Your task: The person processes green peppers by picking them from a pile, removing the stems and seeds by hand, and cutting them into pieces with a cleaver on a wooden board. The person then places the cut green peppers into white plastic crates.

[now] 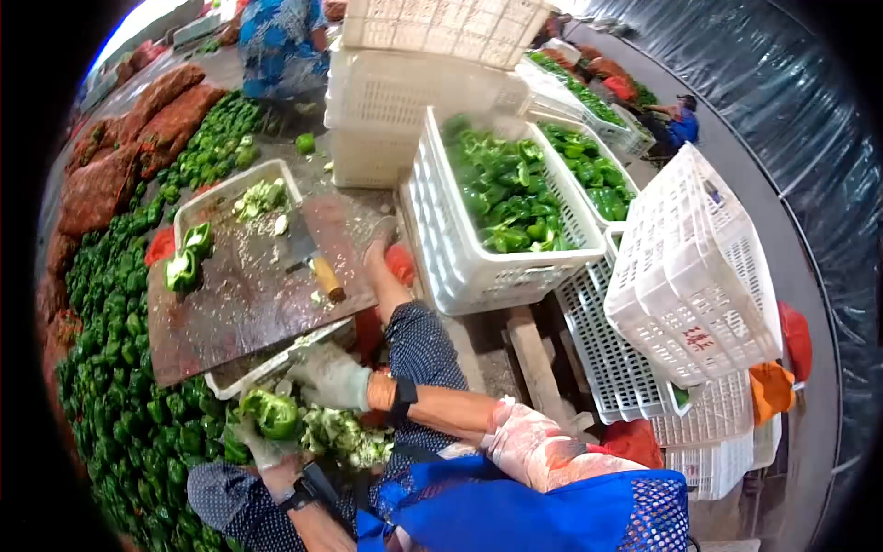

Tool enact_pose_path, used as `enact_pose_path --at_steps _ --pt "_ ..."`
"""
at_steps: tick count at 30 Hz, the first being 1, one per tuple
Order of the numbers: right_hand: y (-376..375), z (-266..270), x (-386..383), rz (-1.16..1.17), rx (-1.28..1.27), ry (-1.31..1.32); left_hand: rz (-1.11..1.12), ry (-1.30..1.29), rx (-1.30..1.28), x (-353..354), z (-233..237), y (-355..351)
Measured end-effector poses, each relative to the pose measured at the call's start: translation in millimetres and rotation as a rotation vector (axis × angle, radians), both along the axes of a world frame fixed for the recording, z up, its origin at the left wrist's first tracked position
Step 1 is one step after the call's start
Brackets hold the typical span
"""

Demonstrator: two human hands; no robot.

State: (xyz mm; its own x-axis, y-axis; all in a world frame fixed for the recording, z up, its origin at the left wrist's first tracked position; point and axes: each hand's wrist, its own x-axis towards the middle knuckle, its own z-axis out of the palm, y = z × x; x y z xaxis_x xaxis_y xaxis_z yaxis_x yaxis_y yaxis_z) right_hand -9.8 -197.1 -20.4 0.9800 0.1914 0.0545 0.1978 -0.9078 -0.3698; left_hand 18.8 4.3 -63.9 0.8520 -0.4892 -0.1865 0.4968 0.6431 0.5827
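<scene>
My left hand (267, 449), in a pale glove, is closed around a green bell pepper (274, 414) that is cut open, its hollow inside facing up. Just above it, my right hand (333, 375), also gloved, has its fingers curled close to the pepper's opening; what they hold, if anything, is too small to make out. A heap of pale pepper cores (345, 437) lies below my right hand. On the wooden board (230, 317) in front rest a knife (326, 279) with a wooden handle, cut pepper halves (182, 270) and scattered seeds.
Whole green peppers (115, 368) are piled on the left, with red mesh sacks (101, 193) behind. A white crate (506, 267) of opened peppers stands to the right, near stacked white crates (690, 276). Another person (280, 51) is at the back; one more (682, 120) sits far right.
</scene>
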Motion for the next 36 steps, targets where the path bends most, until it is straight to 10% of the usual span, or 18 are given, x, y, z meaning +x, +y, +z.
enact_pose_path --at_steps 3,8,10,12,16,21,24,27,36 --pt "21 -6 -13 0.059 0.302 0.106 0.072 0.082 0.038 9 -61 1" --pt "12 -8 -7 0.035 0.545 0.101 0.028 -0.166 -0.032 -5 -13 -14" --pt "-3 35 -24 0.069 1.506 0.388 0.0 -0.137 -0.128 -8 -14 -13" --pt "-9 46 -36 0.158 1.844 0.435 -0.016 -0.035 -0.303 -2 -47 -7" --pt "-20 8 -27 -0.146 1.136 0.494 -0.109 -0.159 -0.199 -3 -19 -18" --pt "-135 20 -44 -0.261 1.445 -0.14 -0.045 -0.06 -0.137 -9 -2 -24" --pt "-215 45 -80 -0.637 0.626 -0.641 -0.02 -0.053 -0.119 -14 7 -33" --pt "-206 19 -56 -0.532 1.996 -0.305 -0.009 -0.003 -0.075 -2 -16 -31" --pt "-40 82 166 -0.219 1.093 0.239 0.016 0.211 -0.063 22 -10 -19"
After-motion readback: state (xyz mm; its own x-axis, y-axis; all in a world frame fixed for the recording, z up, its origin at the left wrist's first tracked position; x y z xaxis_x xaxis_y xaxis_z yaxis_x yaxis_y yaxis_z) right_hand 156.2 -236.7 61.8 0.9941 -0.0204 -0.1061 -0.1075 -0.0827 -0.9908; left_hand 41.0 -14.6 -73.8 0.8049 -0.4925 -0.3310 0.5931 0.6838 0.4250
